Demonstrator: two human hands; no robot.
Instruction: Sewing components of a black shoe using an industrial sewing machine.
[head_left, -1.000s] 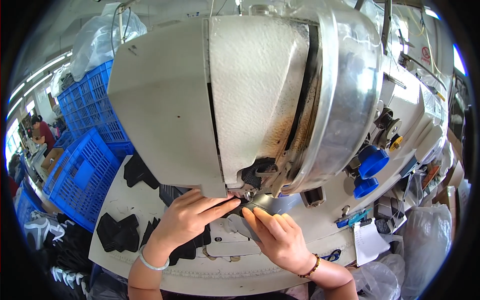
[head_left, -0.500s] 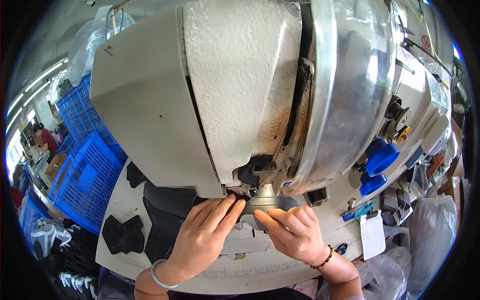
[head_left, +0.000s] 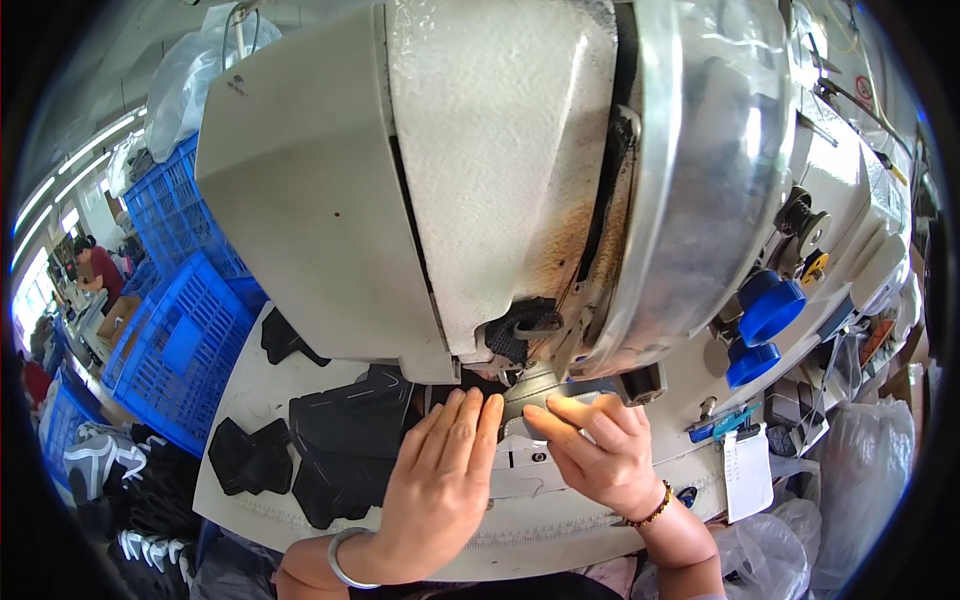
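Observation:
A sewing machine [head_left: 490, 180] fills the middle, its needle area low and partly hidden by its head. My left hand [head_left: 445, 480] lies with fingers stretched out and close together, fingertips on dark material just below the machine head. Across from it, my right hand [head_left: 605, 455] pinches the edge of a grey stitched piece [head_left: 535, 388] between thumb and forefinger. Much of that piece is hidden under the machine and my fingers. Left of my left hand spreads a large black cut panel [head_left: 345, 430] with pale marked lines; whether it joins the grey piece I cannot tell.
Smaller black cut pieces [head_left: 250, 460] lie on the white worktable [head_left: 560, 520] at left. Beyond its left edge stand blue crates [head_left: 185, 350]. At right are blue knobs [head_left: 770, 305], a small white tag [head_left: 745, 475] and clear plastic bags [head_left: 860, 490]. A person [head_left: 98, 270] works far left.
My left hand has drawn back slightly and to the right, fingers straighter. Less of the grey piece shows between my hands. The black panel's outline has shifted, and the whole view has moved a little.

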